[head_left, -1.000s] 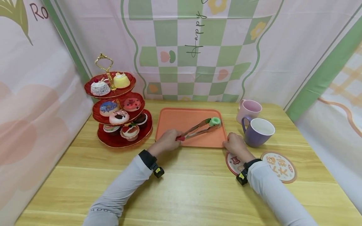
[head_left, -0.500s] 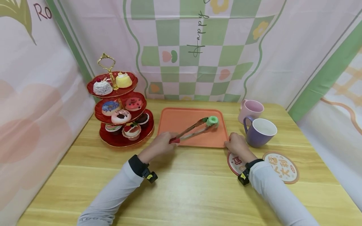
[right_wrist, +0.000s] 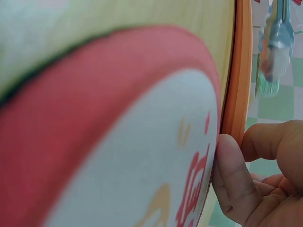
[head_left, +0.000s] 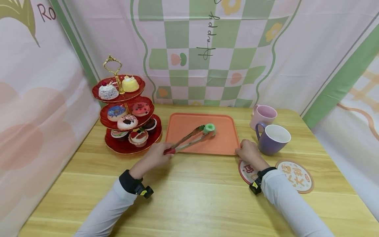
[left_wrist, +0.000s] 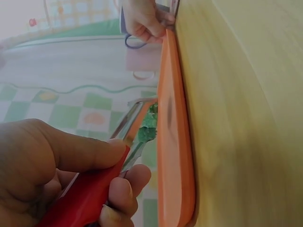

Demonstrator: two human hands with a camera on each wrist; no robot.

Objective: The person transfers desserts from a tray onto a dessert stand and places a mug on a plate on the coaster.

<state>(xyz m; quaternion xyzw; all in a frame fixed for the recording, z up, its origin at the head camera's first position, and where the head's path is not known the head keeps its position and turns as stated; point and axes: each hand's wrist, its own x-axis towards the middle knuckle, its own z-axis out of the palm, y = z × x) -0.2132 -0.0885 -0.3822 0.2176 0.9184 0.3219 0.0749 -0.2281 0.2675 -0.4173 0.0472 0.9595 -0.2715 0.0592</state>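
In the head view my left hand [head_left: 154,155] grips metal tongs [head_left: 189,140] by their red handle [left_wrist: 90,194], over the near left part of the orange tray [head_left: 183,123]. Between the tong tips is a small green ring-shaped sweet [head_left: 209,128], above the tray's middle; in the left wrist view the tongs partly hide it. At the tray's near right corner my right hand [head_left: 248,153] pinches the edge with thumb and fingers. Below that hand lies a red-rimmed round coaster [head_left: 246,170], partly covered by the wrist.
Left of the tray stands a three-tier red cake stand [head_left: 133,144] bearing cakes, doughnuts and cupcakes. A purple mug [head_left: 270,143] and a pink mug [head_left: 260,115] are to the right, near my right hand. Another round coaster [head_left: 296,176] lies on the wooden table [head_left: 192,197].
My left hand has moved left and slightly nearer, carrying the tongs and green sweet from the tray's right side to about its middle. The right hand stays at the tray corner.
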